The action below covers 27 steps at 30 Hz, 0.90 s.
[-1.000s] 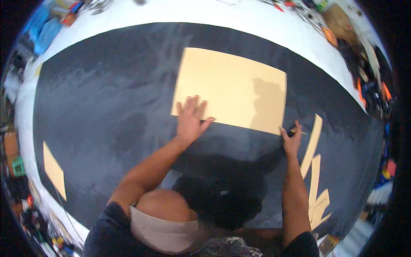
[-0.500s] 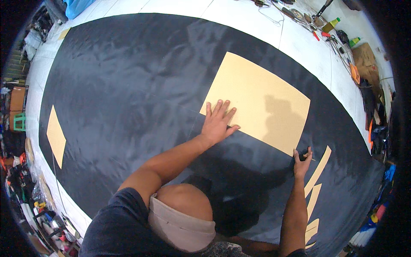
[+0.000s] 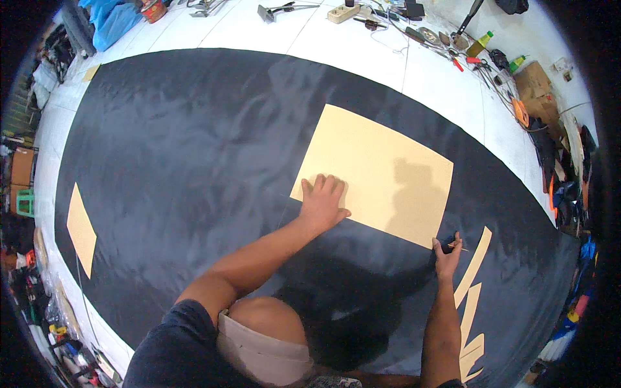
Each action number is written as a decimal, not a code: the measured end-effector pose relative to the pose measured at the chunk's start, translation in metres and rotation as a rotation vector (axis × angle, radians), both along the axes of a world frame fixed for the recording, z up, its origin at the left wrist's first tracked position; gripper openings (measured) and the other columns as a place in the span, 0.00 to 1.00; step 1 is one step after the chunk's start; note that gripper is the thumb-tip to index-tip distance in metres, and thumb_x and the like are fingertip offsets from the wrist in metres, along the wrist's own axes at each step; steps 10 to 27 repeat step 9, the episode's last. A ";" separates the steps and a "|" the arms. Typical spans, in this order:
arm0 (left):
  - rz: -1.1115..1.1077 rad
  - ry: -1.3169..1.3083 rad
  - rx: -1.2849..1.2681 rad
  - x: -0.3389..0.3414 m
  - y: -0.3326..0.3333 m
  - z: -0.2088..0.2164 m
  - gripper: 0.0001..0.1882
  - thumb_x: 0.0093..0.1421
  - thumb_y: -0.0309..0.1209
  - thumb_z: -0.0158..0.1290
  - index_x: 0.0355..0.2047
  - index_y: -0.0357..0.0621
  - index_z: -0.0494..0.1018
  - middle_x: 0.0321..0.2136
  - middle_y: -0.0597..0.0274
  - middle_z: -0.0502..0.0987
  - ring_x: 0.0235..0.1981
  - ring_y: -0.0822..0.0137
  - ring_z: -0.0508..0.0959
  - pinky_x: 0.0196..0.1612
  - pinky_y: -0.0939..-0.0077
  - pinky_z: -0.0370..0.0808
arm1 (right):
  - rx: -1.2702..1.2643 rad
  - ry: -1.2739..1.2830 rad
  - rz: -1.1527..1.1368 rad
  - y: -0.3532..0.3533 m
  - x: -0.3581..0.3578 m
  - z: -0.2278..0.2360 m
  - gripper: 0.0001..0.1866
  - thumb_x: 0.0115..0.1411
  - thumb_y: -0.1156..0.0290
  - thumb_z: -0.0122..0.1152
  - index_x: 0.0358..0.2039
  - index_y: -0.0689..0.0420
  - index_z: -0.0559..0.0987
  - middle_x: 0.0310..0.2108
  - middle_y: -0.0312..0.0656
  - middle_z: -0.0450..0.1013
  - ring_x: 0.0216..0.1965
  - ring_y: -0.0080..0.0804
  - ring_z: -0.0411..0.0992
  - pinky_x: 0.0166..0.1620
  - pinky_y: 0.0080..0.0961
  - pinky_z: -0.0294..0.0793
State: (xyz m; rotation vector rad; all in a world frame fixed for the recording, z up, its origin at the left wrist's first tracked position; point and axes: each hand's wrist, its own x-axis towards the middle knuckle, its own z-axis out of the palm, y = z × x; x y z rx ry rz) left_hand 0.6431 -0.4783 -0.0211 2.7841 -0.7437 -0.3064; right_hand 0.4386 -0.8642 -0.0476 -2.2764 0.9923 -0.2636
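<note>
A large cream-yellow sheet [image 3: 381, 174] lies flat on a wide black sheet of material [image 3: 174, 149]. My left hand [image 3: 321, 204] rests on its near left edge, fingers stretched out over the surface and thumb along the edge. At the near right corner, the thumb of my right hand [image 3: 446, 257] touches or almost touches the sheet. Between that hand's fingers is a thin, pale, pencil-like stick [image 3: 458, 247], too small to name surely. Several narrow cream strips [image 3: 474, 265] lie just right of my right forearm.
A smaller cream piece [image 3: 81, 229] lies at the far left of the black material. White floor tiles [image 3: 246, 32] border it. Tools, cables and a green-capped bottle [image 3: 480, 44] line the far right wall. A power strip [image 3: 343, 13] sits at the back. My bent knee [image 3: 268, 320] is in front.
The view has tilted, so the scene sits lower and slightly left. My left hand's fingers look more bent on the sheet. The right hand stays at the corner.
</note>
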 end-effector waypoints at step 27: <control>-0.058 0.314 0.301 0.039 -0.023 0.038 0.63 0.48 0.59 0.68 0.76 0.54 0.44 0.64 0.55 0.59 0.67 0.49 0.59 0.65 0.27 0.55 | 0.035 0.103 -0.042 0.013 0.007 0.022 0.50 0.52 0.58 0.79 0.69 0.64 0.62 0.66 0.56 0.63 0.67 0.46 0.62 0.69 0.38 0.58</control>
